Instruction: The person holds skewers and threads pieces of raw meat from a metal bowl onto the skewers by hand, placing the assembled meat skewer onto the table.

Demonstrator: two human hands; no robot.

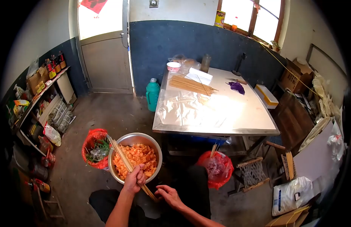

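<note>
My left hand point(135, 179) is closed around a bundle of thin wooden skewers point(122, 156). The bundle slants across a metal bowl point(159, 162) filled with orange-coated pieces that look like meat point(142, 154). Close to the lower end of the bundle is my right hand point(169, 196), its fingers loosely bent and apart; whether they touch the skewers is hard to see. More skewers point(192, 85) lie in a pile on the table point(251, 109), partly beside a clear plastic sheet point(183, 109).
Left of the bowl stands a red bag point(89, 153) with greens in it. Another red bag point(224, 177) holding skewers and plastic is beside my right knee. A teal thermos point(153, 95) stands by the table, and a small folding stool point(253, 174) is at the right.
</note>
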